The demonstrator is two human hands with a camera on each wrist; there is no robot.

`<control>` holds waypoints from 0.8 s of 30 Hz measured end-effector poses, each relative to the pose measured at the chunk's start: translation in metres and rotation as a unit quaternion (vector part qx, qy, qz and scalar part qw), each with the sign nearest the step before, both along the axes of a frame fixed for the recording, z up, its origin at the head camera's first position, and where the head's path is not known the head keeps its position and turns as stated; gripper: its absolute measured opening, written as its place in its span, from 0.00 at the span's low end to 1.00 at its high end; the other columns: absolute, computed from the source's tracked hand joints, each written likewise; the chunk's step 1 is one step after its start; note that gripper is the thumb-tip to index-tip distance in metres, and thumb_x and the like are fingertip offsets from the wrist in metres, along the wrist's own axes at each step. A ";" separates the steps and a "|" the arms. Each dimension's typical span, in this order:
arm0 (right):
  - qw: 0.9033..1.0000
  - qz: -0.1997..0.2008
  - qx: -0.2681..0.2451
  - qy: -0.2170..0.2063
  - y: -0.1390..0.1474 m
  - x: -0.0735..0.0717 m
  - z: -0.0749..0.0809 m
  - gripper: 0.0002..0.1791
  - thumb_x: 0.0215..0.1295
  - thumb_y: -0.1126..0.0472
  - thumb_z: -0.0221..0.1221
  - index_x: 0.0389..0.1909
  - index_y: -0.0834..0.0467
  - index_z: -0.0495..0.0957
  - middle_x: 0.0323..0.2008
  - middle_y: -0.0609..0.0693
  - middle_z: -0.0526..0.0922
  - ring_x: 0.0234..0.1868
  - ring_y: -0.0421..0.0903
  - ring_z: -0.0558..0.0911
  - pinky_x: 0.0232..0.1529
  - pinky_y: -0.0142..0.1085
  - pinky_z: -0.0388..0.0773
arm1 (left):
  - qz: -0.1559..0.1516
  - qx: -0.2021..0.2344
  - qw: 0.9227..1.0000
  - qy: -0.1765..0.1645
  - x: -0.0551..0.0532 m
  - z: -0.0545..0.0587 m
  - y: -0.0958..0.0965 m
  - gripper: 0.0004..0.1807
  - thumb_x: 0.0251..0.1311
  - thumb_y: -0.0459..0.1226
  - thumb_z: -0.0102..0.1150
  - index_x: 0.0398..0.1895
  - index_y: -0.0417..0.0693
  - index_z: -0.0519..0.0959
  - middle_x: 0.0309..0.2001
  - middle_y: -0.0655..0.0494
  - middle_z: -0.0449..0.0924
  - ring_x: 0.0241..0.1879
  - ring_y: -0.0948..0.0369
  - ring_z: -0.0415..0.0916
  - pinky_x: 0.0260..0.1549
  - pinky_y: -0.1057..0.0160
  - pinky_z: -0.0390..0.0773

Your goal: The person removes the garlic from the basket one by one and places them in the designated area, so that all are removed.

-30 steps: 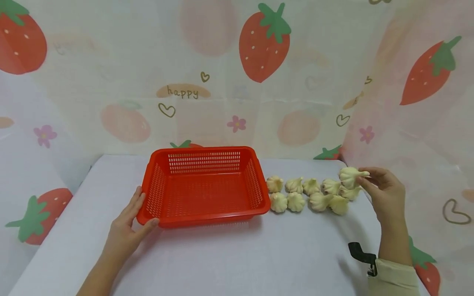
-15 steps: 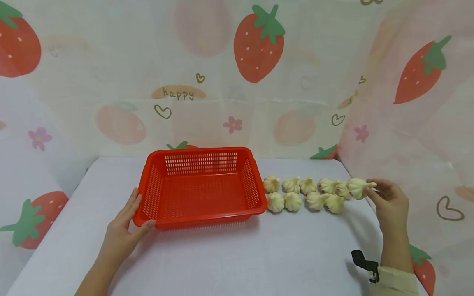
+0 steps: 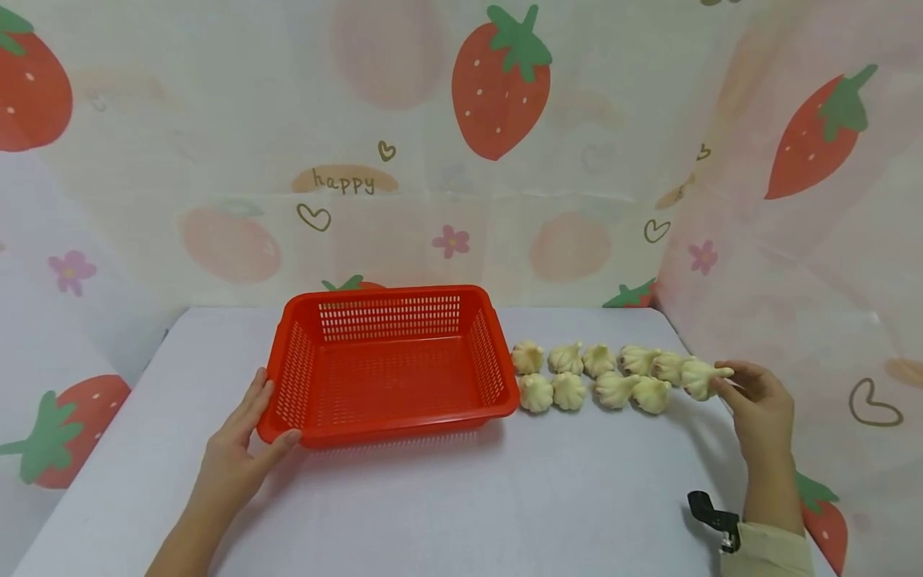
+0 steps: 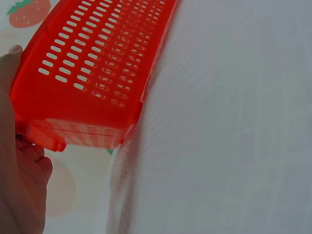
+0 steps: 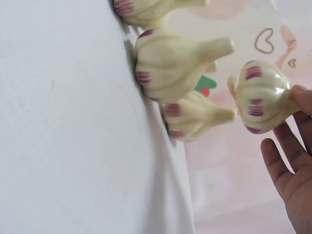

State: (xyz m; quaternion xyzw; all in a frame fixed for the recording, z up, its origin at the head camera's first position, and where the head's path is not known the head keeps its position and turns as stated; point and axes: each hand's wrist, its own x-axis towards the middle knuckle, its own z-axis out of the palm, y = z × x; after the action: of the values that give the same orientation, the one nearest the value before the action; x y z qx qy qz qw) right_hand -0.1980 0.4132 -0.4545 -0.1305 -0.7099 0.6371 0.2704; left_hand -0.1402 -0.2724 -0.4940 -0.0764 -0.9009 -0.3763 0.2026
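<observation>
A red plastic basket (image 3: 404,427) with slotted walls stands on the white table, its inside bare. My left hand (image 3: 232,458) grips its near left corner, thumb at the front rim and fingers along the left side. In the left wrist view, the fingertips (image 4: 43,163) curl beside the basket's rim. At the far right, my right hand (image 3: 766,410) pinches a garlic bulb (image 3: 696,379) by its stem. This pale bulb with purple patches shows tilted in the right wrist view, close above the tabletop at the right end of the back row.
Several more garlic bulbs (image 3: 614,390) lie in two rows between the basket and my right hand. The white tablecloth (image 3: 461,505) spreads across the front. A strawberry-print curtain (image 3: 505,208) hangs behind the table and along both sides.
My right hand has lowered the garlic bulb and moved it rightward, from over the right-hand bulbs to beside them. The left hand stays on the basket; the head view has shifted slightly.
</observation>
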 end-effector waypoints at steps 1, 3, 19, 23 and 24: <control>1.000 0.001 -0.001 0.001 0.001 0.000 -0.001 0.19 0.58 0.76 0.70 0.51 0.66 0.82 0.40 0.40 0.88 0.45 0.35 0.84 0.41 0.18 0.79 | 0.000 0.001 1.000 0.001 0.000 0.000 0.000 0.49 0.59 0.46 0.74 0.81 0.55 0.59 0.81 0.59 0.54 0.79 0.66 0.52 0.57 0.89 0.54; 1.000 0.004 0.002 0.004 0.003 0.001 -0.004 0.19 0.58 0.76 0.69 0.51 0.67 0.82 0.39 0.39 0.88 0.45 0.34 0.84 0.41 0.18 0.79 | -0.001 0.002 1.000 0.001 0.000 -0.001 0.000 0.48 0.59 0.46 0.74 0.81 0.55 0.59 0.81 0.58 0.54 0.79 0.66 0.51 0.57 0.89 0.54; 0.993 0.031 0.087 -0.076 0.021 0.003 -0.023 0.18 0.62 0.67 0.71 0.53 0.61 0.82 0.39 0.29 0.85 0.44 0.29 0.80 0.41 0.16 0.75 | 0.001 0.000 1.000 0.000 0.001 0.000 0.000 0.49 0.59 0.46 0.74 0.81 0.55 0.59 0.81 0.57 0.54 0.79 0.66 0.52 0.58 0.90 0.52; 0.994 0.054 0.072 -0.062 0.022 0.001 -0.026 0.18 0.61 0.68 0.71 0.52 0.63 0.81 0.39 0.31 0.86 0.44 0.29 0.80 0.41 0.15 0.76 | 0.000 0.002 1.000 0.002 0.001 0.001 0.001 0.48 0.59 0.46 0.74 0.81 0.55 0.59 0.81 0.56 0.54 0.79 0.65 0.52 0.58 0.89 0.52; 0.994 0.059 0.067 -0.059 0.022 0.001 -0.027 0.18 0.61 0.69 0.71 0.52 0.64 0.81 0.39 0.31 0.86 0.44 0.30 0.81 0.41 0.15 0.76 | 0.001 0.001 1.000 0.000 0.001 0.000 0.001 0.48 0.60 0.46 0.74 0.81 0.56 0.58 0.81 0.56 0.54 0.79 0.65 0.52 0.58 0.89 0.52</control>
State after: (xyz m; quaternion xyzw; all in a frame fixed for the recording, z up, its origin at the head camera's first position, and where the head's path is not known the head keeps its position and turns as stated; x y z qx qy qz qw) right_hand -0.1974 0.4352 -0.4817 -0.1075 -0.7718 0.5944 0.1984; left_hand -0.1396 -0.2712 -0.4936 -0.0756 -0.9003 -0.3774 0.2032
